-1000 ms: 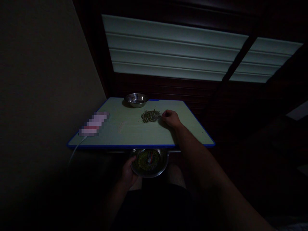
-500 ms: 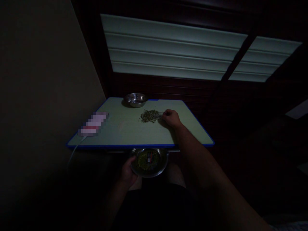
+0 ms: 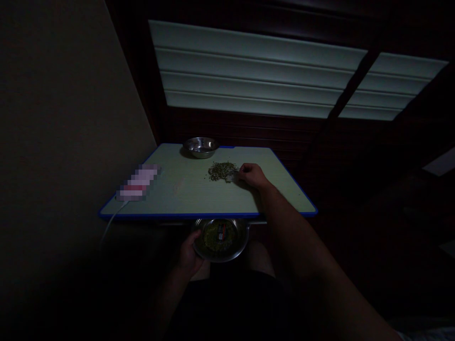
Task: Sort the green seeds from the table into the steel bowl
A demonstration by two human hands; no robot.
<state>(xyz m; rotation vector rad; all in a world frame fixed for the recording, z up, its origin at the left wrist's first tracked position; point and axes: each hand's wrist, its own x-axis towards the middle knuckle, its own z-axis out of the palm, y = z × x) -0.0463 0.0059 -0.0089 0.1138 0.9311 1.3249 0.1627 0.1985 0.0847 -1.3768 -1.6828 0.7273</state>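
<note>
Green small grains (image 3: 221, 170) lie in a loose heap on the pale board (image 3: 185, 199), just to the left of the right hand (image 3: 251, 175). This hand is nearly closed, its fingertips pinching a small clear piece (image 3: 232, 176), which touches the lower right side of the heap. The left hand (image 3: 191, 251) is below the near edge of the board, well apart from the heap; it is curled, with the thumb on the rim of a steel bowl (image 3: 227, 258) that has more green grains inside. Compared with half a second ago, the clear piece shows a broader, paler face and sits slightly lower, while the left hand and its bowl have stayed in place.
</note>
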